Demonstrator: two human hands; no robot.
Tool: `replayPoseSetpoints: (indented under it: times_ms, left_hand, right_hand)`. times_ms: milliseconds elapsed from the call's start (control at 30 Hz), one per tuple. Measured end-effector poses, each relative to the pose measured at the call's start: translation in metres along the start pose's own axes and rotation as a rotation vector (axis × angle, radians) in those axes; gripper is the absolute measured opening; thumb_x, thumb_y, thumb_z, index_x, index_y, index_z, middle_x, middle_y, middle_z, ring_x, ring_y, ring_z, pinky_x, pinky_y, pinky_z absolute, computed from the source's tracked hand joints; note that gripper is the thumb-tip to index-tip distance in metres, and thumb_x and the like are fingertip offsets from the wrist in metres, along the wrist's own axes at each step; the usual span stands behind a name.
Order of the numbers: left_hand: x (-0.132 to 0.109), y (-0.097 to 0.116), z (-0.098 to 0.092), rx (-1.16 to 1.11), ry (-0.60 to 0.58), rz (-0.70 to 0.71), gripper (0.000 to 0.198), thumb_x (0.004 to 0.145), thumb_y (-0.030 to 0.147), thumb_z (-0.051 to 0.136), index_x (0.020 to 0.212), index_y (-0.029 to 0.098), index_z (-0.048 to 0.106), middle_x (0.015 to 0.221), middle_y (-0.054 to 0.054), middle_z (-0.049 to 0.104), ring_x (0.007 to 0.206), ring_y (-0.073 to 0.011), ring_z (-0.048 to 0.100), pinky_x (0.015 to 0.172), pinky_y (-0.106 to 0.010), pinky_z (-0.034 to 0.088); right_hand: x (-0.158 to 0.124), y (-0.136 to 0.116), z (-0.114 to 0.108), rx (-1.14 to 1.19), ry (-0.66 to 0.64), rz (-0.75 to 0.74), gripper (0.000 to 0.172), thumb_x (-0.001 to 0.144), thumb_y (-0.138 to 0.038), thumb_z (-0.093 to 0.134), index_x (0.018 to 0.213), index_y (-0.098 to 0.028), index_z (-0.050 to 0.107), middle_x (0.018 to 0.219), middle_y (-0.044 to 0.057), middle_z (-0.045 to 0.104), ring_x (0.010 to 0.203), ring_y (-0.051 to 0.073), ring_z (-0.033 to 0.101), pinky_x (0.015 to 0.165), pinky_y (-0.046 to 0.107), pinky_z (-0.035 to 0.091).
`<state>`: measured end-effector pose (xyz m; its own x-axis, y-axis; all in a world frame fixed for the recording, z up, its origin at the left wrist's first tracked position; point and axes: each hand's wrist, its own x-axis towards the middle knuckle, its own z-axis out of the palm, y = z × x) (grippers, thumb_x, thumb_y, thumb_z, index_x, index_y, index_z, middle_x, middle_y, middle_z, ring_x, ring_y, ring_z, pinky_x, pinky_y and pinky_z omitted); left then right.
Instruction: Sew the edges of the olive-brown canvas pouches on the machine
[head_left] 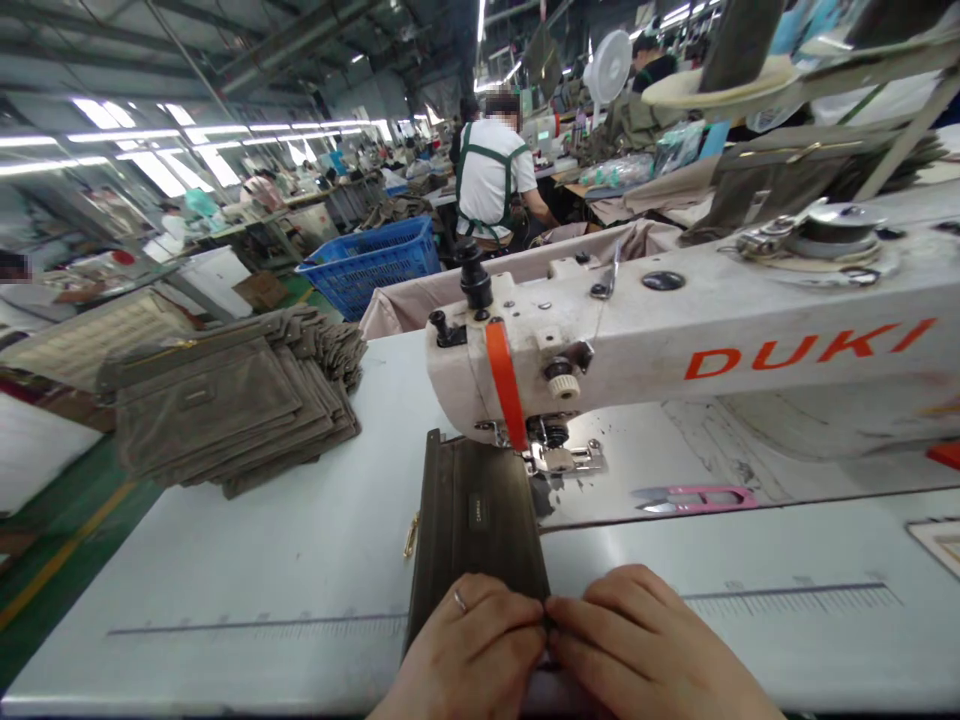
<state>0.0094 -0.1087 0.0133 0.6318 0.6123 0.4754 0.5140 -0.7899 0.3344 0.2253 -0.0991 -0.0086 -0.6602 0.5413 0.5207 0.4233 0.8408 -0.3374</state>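
Observation:
A dark olive fabric panel (495,540) with a small label (478,511) and a zipper pull (411,535) at its left edge lies on the table, its far end beside the needle area of the sewing machine (675,330). My left hand (480,640), wearing a ring, rests over the panel's near part with fingers closed on its right edge. Close against it, my right hand (637,640) pinches the same edge near the lower right corner. The fingertips of both hands meet there and hide that bit of cloth.
A stack of similar olive fabric pieces (232,400) lies at the table's left. Pink thread snips (701,498) rest on the machine bed. A ruler scale (795,598) runs along the table (315,560). Beyond are a blue crate (375,262) and a person in a green-strapped apron (491,175).

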Motion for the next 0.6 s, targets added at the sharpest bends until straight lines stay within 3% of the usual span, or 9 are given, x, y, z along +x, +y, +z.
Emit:
replayPoseSetpoints:
  times_ms: [167,400,600]
  left_hand:
    - [0.005,-0.006,-0.006,-0.018,-0.039,-0.029,0.02,0.091,0.004,0.047,0.099,0.013,0.062,0.092,-0.008,0.071,0.082,-0.0168,0.064,0.077,-0.029,0.056]
    - [0.013,-0.021,-0.013,-0.026,-0.153,-0.09,0.026,0.092,0.005,0.044,0.109,0.013,0.061,0.105,-0.009,0.069,0.094,-0.0185,0.062,0.088,-0.033,0.054]
    - [0.026,-0.036,-0.013,0.016,-0.154,-0.075,0.026,0.092,0.004,0.045,0.109,0.015,0.062,0.103,-0.007,0.07,0.096,-0.0166,0.063,0.092,-0.033,0.053]
  right_hand:
    - [0.007,0.005,0.0,-0.031,-0.051,-0.002,0.022,0.098,-0.023,0.044,0.107,-0.02,0.064,0.104,0.006,0.07,0.079,0.019,0.057,0.07,0.034,0.047]
    - [0.022,0.013,-0.001,0.056,-0.131,0.109,0.025,0.084,-0.01,0.052,0.103,-0.02,0.064,0.109,0.005,0.068,0.085,0.02,0.056,0.076,0.034,0.047]
    - [0.036,0.019,-0.006,0.036,-0.132,0.139,0.029,0.08,-0.007,0.054,0.106,-0.018,0.064,0.109,0.005,0.067,0.085,0.021,0.055,0.076,0.036,0.047]
